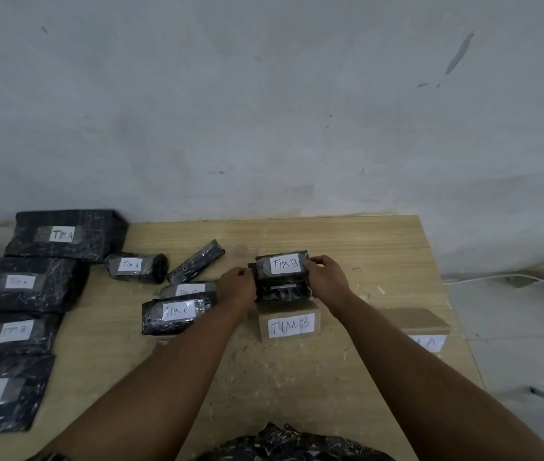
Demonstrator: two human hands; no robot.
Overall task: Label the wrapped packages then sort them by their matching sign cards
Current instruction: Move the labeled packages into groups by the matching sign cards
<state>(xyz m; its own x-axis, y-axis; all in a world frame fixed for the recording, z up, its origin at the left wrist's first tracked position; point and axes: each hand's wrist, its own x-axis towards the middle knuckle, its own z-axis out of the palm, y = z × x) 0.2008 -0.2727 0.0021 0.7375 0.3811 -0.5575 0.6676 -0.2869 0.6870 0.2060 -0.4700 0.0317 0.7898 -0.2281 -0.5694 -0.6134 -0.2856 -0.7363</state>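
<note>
- TIM B sign card (289,324) sits nearest, mid table. TIM A sign card (427,341) is to its right, partly hidden by the arm.
- Just beyond the B card, left hand (235,287) and right hand (325,277) grip TIM B package (282,266) by its ends, atop a second dark package (284,291).
- My guess: light, stiff-ish, film wrap prob. slippery, so keep the two-end hold.
- TIM C packages (177,311) crowd the left wrist and could get nudged.
- Farther left are an unlabelled roll (196,266) and a TIM A roll (136,267).

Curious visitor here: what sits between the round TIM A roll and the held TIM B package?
Head view: a slim wrapped package, no label visible, lies slantwise there, then the left hand gripping the TIM B package.
</note>
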